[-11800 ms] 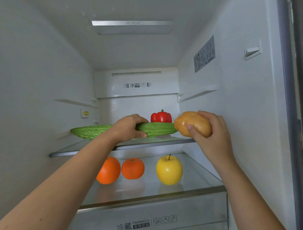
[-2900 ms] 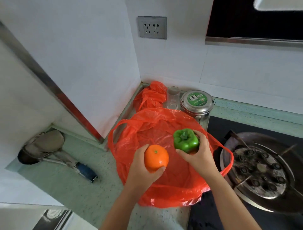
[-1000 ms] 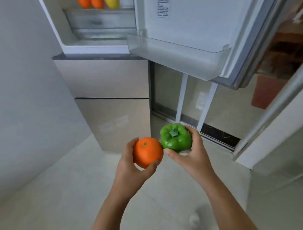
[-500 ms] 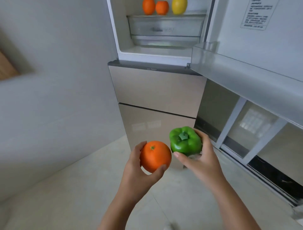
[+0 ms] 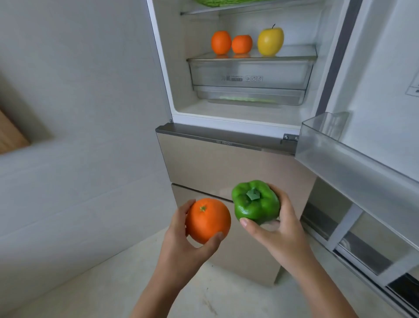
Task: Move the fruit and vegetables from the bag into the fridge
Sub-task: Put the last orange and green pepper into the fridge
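My left hand (image 5: 181, 247) grips an orange (image 5: 207, 220) in front of me, below the open fridge. Beside it, my right hand (image 5: 278, 229) holds a green bell pepper (image 5: 256, 202) with its stem facing up. The open fridge (image 5: 249, 113) stands ahead. On its glass shelf (image 5: 292, 54) sit two oranges (image 5: 221, 42) (image 5: 242, 44) and a yellow apple (image 5: 270, 40). A green vegetable (image 5: 217, 2) shows at the top edge on the shelf above. The bag is out of view.
A clear crisper drawer (image 5: 249, 77) sits under the glass shelf. The open fridge door with its clear door bin (image 5: 340, 159) juts out at the right. Closed beige lower drawers (image 5: 217, 165) lie behind my hands. A white wall (image 5: 79, 113) is at the left.
I have turned from the counter and bag to the fridge with the orange and pepper in hand. Over the last second the open compartment has come lower and closer in view.
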